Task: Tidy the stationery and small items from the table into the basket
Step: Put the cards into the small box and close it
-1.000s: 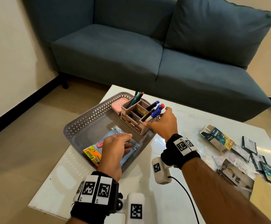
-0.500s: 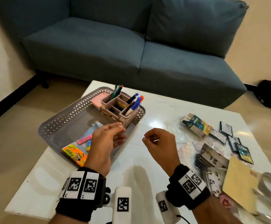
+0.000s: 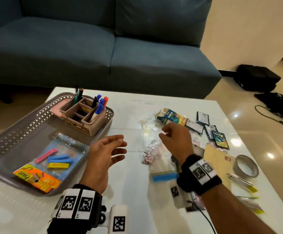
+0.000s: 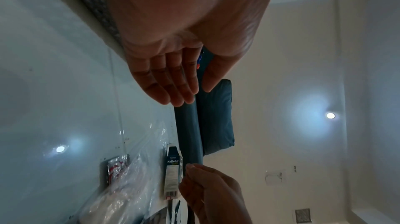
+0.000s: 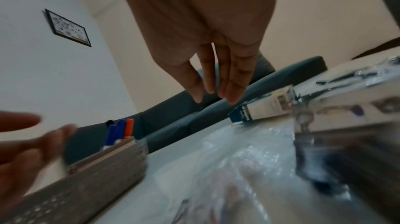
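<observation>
Beyond both hands, a blue sofa (image 3: 93, 48) lines the far side of the white desk (image 3: 137, 200), with cream wall and glossy floor to the right. The grey basket (image 3: 10, 141) lies left of the left hand (image 3: 103, 154), its long axis running from the near edge away toward the sofa; inside, a pen holder (image 3: 85, 115) stands at the far end with markers pointing up, and a clip packet (image 3: 49, 162) lies flat nearer. A clear zip bag (image 3: 156, 149) stretches lengthwise toward the sofa, under the right hand (image 3: 176, 139). A medicine box (image 3: 171, 116) sits just past that hand, dark sachets (image 3: 210, 129) to its right. The left grip is released, fingers straight, holding nothing. The right grip has loosely curled fingers with nothing in them. Since a second ago, the right hand has left the pen holder and crossed to the bag.
</observation>
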